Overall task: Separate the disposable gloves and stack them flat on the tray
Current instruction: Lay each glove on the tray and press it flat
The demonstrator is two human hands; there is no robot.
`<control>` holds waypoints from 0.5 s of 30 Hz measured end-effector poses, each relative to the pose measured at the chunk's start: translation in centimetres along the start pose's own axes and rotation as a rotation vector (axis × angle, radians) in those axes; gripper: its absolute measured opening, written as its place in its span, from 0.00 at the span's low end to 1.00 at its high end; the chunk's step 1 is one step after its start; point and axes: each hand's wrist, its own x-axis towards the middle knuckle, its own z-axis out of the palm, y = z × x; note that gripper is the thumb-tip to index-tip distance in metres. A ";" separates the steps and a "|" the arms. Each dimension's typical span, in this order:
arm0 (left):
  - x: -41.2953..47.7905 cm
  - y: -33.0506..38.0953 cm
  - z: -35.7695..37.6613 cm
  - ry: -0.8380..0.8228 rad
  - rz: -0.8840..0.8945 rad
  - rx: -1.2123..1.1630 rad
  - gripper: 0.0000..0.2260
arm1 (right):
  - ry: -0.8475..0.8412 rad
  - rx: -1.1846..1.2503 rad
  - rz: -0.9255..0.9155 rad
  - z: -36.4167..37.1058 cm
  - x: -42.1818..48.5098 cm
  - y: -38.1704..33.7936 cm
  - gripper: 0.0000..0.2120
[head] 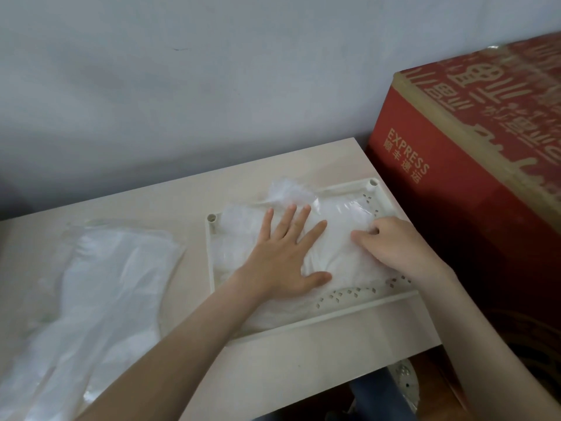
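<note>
Some gloves (337,256) already lie on the tray (343,315). The left hand (285,256) presses them flat, fingers straight; the right hand (391,247) pinches the top layer. The left pile (106,284) still awaits separating.

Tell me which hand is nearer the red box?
Right. The right hand pinches the gloves by the tray's edge nearest the red box; the left hand presses flat mid-tray, farther.

Likely home room or storage corner: small laminate table (303,375) against bare wall (182,86) at 12 o'clock, red courier carton (455,208) at 3 o'clock.
</note>
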 end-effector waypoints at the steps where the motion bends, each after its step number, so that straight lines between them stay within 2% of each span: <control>1: 0.0 0.0 0.0 0.001 -0.003 0.003 0.41 | 0.053 -0.053 -0.010 0.1 -0.1 -0.1 0.12; 3: 0.1 0.1 -0.1 0.008 -0.012 0.009 0.42 | 0.241 -0.195 -0.096 0.7 -0.3 -0.4 0.17; 5: 0.2 0.1 -0.1 0.023 -0.026 0.018 0.42 | 0.475 -0.318 -0.325 1.8 -0.4 -0.8 0.25; 7: 0.3 0.0 0.1 0.053 -0.035 0.026 0.43 | 0.577 -0.332 -0.567 3.2 -0.4 -1.5 0.25; 9: 0.4 -0.2 0.5 0.127 -0.034 0.032 0.44 | 0.408 -0.342 -0.671 4.7 -0.1 -1.6 0.25; 12: 0.5 -0.5 1.0 0.218 -0.015 0.039 0.43 | 0.129 -0.407 -0.530 6.4 0.8 -0.7 0.38; 15: 0.4 -0.8 1.1 0.209 -0.008 0.015 0.42 | 0.096 -0.454 -0.454 6.9 1.3 -0.2 0.33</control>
